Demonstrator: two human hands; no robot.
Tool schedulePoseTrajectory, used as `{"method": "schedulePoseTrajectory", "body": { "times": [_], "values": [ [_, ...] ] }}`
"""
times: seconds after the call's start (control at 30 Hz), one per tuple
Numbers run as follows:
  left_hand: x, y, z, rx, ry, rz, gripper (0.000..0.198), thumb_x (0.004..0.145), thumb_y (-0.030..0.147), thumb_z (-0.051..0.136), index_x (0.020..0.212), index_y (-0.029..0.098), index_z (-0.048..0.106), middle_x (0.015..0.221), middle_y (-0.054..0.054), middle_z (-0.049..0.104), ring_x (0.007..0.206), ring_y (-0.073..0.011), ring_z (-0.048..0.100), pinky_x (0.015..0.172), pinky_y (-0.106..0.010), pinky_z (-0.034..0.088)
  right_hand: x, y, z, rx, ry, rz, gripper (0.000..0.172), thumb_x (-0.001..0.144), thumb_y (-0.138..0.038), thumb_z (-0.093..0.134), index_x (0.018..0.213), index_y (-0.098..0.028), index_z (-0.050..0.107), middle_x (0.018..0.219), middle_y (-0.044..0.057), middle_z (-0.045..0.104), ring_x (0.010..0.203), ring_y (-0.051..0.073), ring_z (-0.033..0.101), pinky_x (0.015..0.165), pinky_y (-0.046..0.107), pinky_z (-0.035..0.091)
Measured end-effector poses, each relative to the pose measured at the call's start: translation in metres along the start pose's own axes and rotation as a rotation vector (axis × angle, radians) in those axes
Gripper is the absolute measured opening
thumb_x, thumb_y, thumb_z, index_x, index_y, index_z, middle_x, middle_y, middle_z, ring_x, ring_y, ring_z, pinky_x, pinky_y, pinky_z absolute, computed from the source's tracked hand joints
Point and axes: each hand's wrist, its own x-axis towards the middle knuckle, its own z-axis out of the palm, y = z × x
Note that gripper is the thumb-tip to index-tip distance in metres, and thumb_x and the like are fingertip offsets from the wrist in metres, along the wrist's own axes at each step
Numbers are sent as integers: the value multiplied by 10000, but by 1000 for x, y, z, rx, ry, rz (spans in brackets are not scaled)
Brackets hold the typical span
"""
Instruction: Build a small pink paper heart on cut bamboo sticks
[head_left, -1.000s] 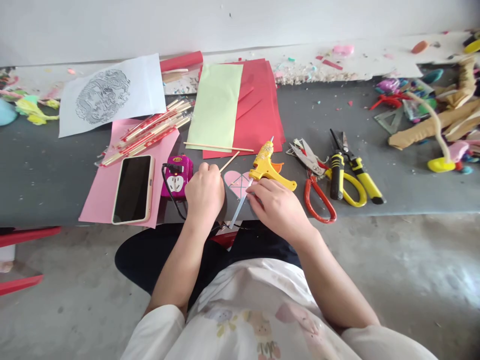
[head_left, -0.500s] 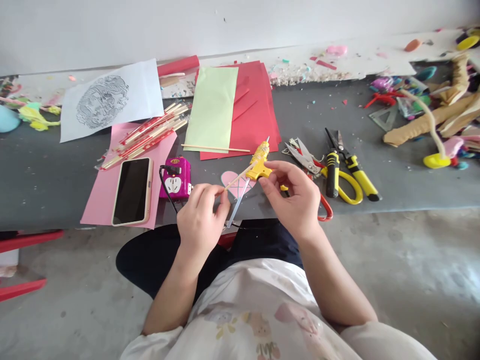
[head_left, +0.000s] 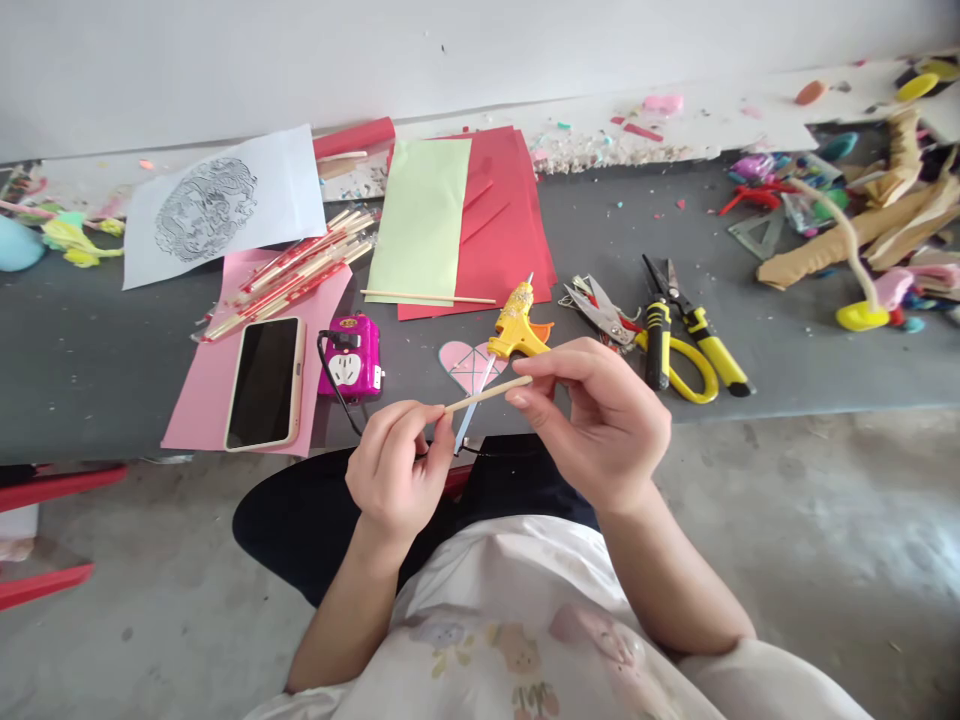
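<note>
A short, thin wooden stick (head_left: 486, 395) spans the space between my two hands, above the table's front edge. My left hand (head_left: 397, 465) pinches its left end between thumb and forefinger. Its right end lies between the thumb and forefinger of my right hand (head_left: 600, 425), which are closed about it. Just beyond the stick, a yellow glue gun (head_left: 514, 322) rests on the table with a clear glue stick (head_left: 472, 405) protruding from its back. Partly beneath it lies a pink paper heart (head_left: 457, 362) marked with crossing lines.
To the left are a phone (head_left: 262, 385), a purple power socket (head_left: 352, 355) and wrapped chopsticks (head_left: 292, 275). Red paper (head_left: 502, 240) and green paper (head_left: 420, 215) lie behind, one wooden stick (head_left: 427, 298) across them. Scissors (head_left: 600, 312) and pliers (head_left: 658, 335) sit right; craft scraps (head_left: 832, 215) farther right.
My right hand has come nearer and closed on the stick's free end. The stick has swung lower, from over the glue gun to in front of it.
</note>
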Motion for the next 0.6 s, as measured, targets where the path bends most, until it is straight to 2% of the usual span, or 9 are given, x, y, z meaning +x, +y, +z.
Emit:
{"method": "schedulePoseTrajectory", "body": {
  "times": [0.17,0.33,0.6],
  "values": [
    [-7,1,-1,-71,3,-47,283,753,12,718,977,165,636,908,-41,749,553,-66,588,572,-191,522,-1,-1,-1,-5,14,-12,170,830,-140,716,972,-231,688,778,4,662,644,127,585,587,302,528],
    [-8,2,-5,-79,28,-15,306,719,-6,749,966,154,662,857,-50,753,686,-121,691,585,-197,546,-1,-1,-1,3,24,-32,204,807,-76,719,953,-215,692,783,7,660,641,119,581,583,293,516],
    [-7,4,-11,-13,39,34,314,684,-6,787,930,155,676,837,-40,759,718,-131,705,656,-216,579,-2,4,0,-30,62,-28,212,800,-86,724,952,-231,694,766,-1,668,638,131,587,576,299,529]
  ]
}}
